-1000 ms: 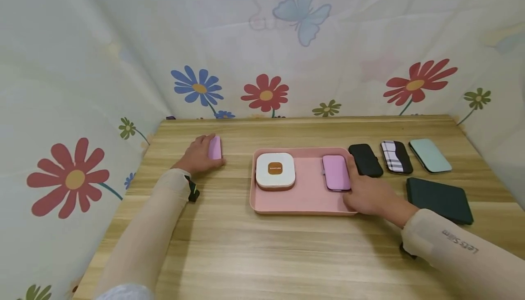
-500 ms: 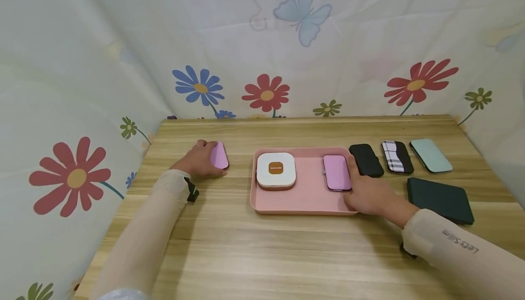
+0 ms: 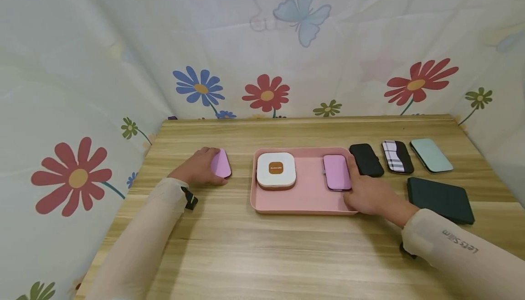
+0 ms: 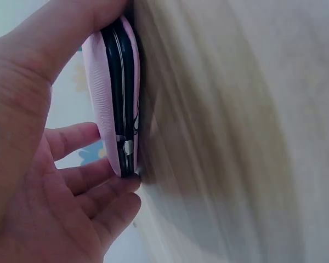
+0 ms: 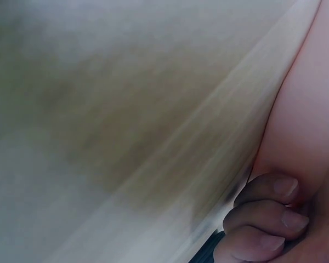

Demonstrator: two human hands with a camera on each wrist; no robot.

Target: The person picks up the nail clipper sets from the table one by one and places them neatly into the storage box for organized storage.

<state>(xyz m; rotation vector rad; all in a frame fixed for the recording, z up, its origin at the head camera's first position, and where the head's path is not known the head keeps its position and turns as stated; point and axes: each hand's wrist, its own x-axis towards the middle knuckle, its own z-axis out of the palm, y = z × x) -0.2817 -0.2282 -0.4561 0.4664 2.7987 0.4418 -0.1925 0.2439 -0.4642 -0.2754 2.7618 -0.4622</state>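
Observation:
In the head view my left hand (image 3: 198, 168) holds a slim pink clasp case (image 3: 221, 164) on the table, left of the pink tray. The left wrist view shows the case (image 4: 104, 93) edge-on, black-rimmed with a small metal catch, its ends between thumb and fingers. My right hand (image 3: 371, 194) grips the right end of the pink tray (image 3: 307, 202). Three curled fingers lie by the tray's wall (image 5: 301, 120) in the right wrist view. Inside the tray are a white rounded box (image 3: 275, 177) with an orange-brown label and a second pink case (image 3: 337, 172).
Right of the tray lie a black case (image 3: 366, 160), a plaid-and-black case (image 3: 397, 156) and a mint case (image 3: 431, 155). A dark green flat case (image 3: 440, 199) sits nearer, beside my right wrist. Flowered fabric (image 3: 229, 40) hangs behind and along the sides of the wooden table (image 3: 270, 254).
My left hand has slid the pink case nearer to me and slightly right, turning it a little. The right hand and the tray have stayed in place.

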